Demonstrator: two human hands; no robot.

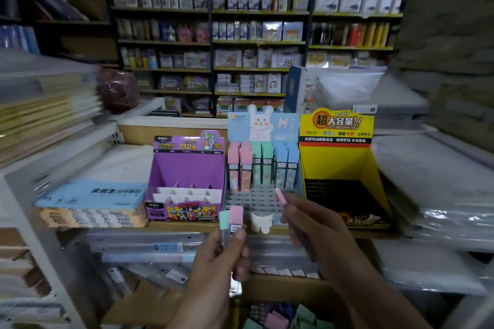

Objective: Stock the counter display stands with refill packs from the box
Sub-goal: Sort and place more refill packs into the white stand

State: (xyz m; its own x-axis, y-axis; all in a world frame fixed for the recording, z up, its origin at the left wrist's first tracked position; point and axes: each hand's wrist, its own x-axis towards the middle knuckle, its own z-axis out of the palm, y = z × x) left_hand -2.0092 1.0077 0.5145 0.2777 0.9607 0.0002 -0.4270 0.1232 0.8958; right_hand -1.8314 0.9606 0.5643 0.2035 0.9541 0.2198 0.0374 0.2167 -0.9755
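**Three packs in hand at the rabbit stand**

Three stands are in view: the rabbit stand [263,125], a purple stand [187,168] to its left and a yellow stand [339,160] to its right. The rabbit stand's front filled row holds six packs [263,165]: two pink, two green, two blue. Just below its front, the left hand [219,259] grips a green pack [224,218] and a pink pack [236,215]. The right hand [315,227] pinches a second pink pack [280,195] over its grey slots [251,199].
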